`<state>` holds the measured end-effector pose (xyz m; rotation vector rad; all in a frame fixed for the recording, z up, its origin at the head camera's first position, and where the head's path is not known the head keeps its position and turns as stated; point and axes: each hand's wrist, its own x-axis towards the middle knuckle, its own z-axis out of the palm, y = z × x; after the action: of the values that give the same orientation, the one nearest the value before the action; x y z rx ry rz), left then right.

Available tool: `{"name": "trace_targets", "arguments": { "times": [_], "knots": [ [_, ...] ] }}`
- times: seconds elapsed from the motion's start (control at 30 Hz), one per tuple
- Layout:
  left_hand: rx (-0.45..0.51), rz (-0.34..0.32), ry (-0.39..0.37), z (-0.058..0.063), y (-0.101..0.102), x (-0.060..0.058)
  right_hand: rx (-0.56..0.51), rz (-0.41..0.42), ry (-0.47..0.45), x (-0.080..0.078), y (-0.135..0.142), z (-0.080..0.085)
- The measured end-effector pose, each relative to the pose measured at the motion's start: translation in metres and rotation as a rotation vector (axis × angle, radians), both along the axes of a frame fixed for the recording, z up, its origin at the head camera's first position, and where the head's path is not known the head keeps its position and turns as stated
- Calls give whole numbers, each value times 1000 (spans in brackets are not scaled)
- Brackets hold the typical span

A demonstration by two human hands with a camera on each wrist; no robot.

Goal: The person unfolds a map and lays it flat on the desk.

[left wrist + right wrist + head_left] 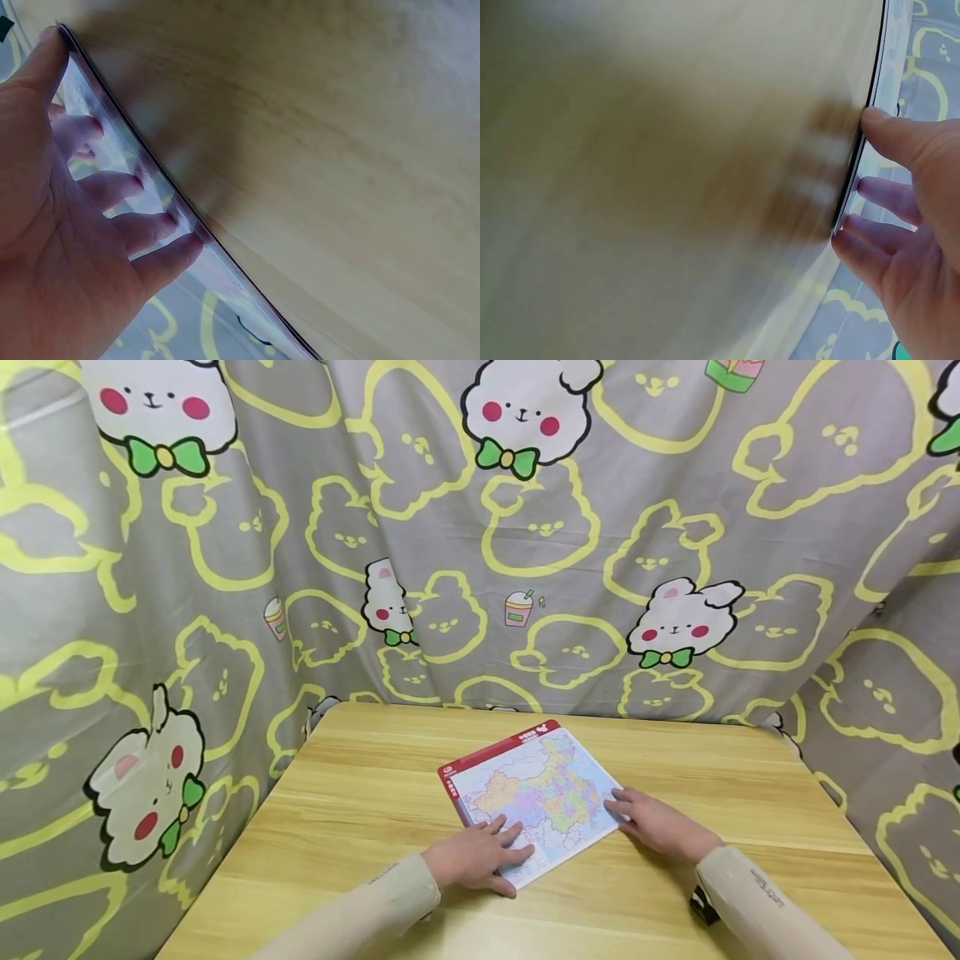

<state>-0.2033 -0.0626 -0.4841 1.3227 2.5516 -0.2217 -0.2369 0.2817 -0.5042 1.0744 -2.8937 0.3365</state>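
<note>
A thin rectangular map board with a red top border and pastel-coloured regions lies turned at an angle on the wooden table. My left hand rests on its lower left part, fingers spread over the printed face and thumb at the near corner. In the left wrist view, the fingertips touch the glossy surface close to the edge. At the board's right corner is my right hand, its fingertips touching the edge. The right wrist view shows the thumb and fingers along the board's dark rim, fairly straight.
The pale wooden tabletop extends around the board on all sides. Behind the table and along both sides hangs a grey curtain printed with yellow outlines and white cartoon animals.
</note>
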Motion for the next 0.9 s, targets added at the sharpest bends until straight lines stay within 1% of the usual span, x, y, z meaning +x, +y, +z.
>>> {"name": "trace_targets", "arguments": {
  "times": [0.1,0.4,0.6,0.73,0.9],
  "knots": [
    [-3,0,4,0,2,0,4,-1,11,-4,1,0],
    [-14,2,11,-4,8,1,7,-6,-6,-13,0,0],
    [-1,3,4,-3,10,3,-11,-10,-16,-17,-2,3],
    [-3,11,9,-3,13,5,-13,18,10,-22,-2,1],
    [-12,15,23,-4,18,5,10,14,26,-28,0,-3]
  ]
}}
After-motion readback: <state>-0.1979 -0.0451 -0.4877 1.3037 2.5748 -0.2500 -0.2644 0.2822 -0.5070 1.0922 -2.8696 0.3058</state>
